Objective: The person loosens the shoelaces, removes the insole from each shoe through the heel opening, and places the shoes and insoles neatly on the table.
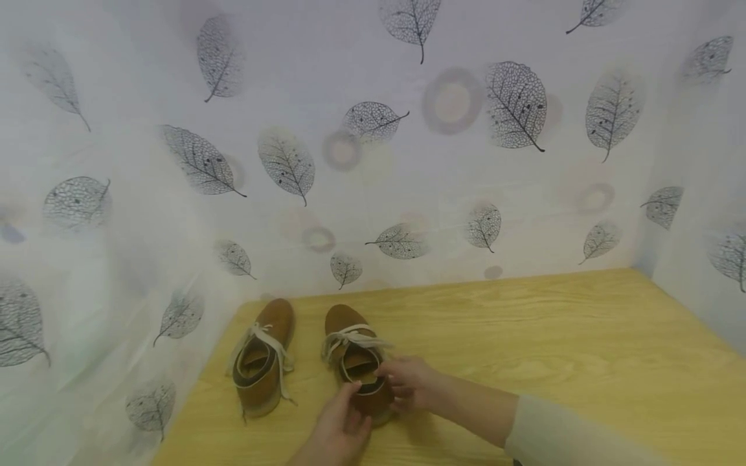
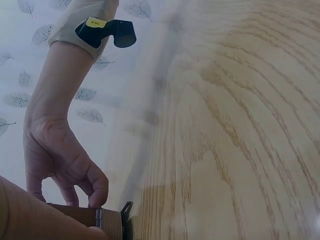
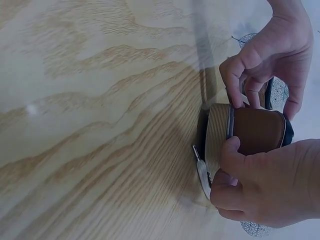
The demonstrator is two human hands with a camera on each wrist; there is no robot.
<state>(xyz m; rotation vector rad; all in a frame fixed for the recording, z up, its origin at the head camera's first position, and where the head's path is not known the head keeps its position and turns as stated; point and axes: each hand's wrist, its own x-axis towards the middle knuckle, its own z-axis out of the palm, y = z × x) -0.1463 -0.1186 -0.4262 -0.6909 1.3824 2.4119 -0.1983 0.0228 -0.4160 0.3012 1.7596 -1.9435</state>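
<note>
A brown lace-up shoe (image 1: pixel 373 398) with pale laces stands on the wood-grain board, toe pointing away and heel toward me. My left hand (image 1: pixel 338 430) holds it at the left of the heel, thumb by the collar. On the other side my right hand (image 1: pixel 416 385) grips it, fingers at the collar and along the side. The right wrist view shows the brown heel (image 3: pixel 257 130) and ribbed pale sole between both hands, with a lace end hanging beside the sole. In the left wrist view, my right hand (image 2: pixel 65 155) bends down over the shoe.
A matching brown shoe (image 1: pixel 260 391) with loose laces stands to the left, near the left edge of the yellowish wood-grain board (image 1: pixel 524 336). White sheeting (image 1: pixel 408 181) printed with grey leaves rises at the back and sides. A small black device (image 2: pixel 107 32) sits on the right sleeve.
</note>
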